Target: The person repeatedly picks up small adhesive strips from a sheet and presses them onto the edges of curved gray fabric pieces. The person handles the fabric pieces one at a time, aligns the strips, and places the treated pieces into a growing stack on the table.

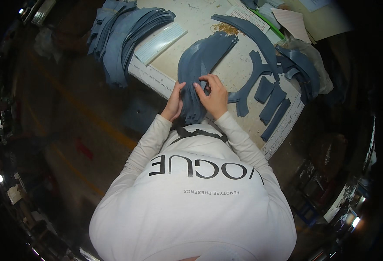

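Observation:
A stack of curved blue-grey cut fabric pieces (193, 58) lies near me at the table's front corner, its lower end hanging toward my waist. My left hand (174, 103) grips the stack's left edge, thumb on top and the other fingers partly hidden. On the right side of the same stack, my right hand (215, 96) has its thumb and curled fingers closed at the edge of the upper pieces. How many layers sit in that pinch is too small to tell.
Thick bundles of similar fabric (119, 43) overhang the table's left edge beside a pale paper strip pack (161, 43). Rubber bands (225, 29) lie beyond my stack. Smaller cut pieces (272, 98) and a long curved strip (254, 35) are to the right, near a plastic bag (324, 71).

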`<state>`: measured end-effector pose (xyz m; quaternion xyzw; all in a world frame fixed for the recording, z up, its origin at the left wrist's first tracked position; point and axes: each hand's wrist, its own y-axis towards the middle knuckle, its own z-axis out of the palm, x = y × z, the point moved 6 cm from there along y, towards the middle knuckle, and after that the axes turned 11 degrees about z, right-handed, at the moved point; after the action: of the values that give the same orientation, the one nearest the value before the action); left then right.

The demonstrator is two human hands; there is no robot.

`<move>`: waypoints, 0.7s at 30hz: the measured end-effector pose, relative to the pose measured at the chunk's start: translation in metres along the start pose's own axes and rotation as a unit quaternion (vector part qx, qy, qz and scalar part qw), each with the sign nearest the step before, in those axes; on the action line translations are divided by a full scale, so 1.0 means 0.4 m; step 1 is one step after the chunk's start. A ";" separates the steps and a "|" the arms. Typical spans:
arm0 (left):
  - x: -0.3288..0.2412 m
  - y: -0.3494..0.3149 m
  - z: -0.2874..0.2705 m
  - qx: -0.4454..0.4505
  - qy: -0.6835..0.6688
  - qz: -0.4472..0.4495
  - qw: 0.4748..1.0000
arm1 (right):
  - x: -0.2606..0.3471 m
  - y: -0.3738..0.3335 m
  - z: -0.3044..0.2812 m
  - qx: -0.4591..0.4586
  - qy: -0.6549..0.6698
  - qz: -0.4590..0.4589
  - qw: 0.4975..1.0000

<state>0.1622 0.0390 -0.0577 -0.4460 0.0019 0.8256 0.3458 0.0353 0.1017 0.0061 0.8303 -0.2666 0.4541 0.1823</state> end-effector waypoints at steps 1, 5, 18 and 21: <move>-0.003 0.001 0.003 0.008 -0.004 0.009 1.000 | 0.005 -0.001 0.001 -0.003 -0.016 -0.003 1.000; 0.002 -0.001 0.008 0.010 0.035 0.018 0.999 | -0.005 0.002 -0.002 0.034 0.026 0.046 0.998; 0.004 -0.002 0.003 0.026 0.147 0.033 0.988 | -0.014 -0.010 -0.016 0.010 0.081 -0.003 0.997; 0.002 0.004 -0.002 0.017 0.110 0.020 0.994 | -0.010 -0.015 -0.001 0.012 -0.013 -0.011 1.000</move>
<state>0.1617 0.0378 -0.0592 -0.5279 0.0633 0.7781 0.3344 0.0369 0.1078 0.0024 0.8410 -0.2541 0.4447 0.1741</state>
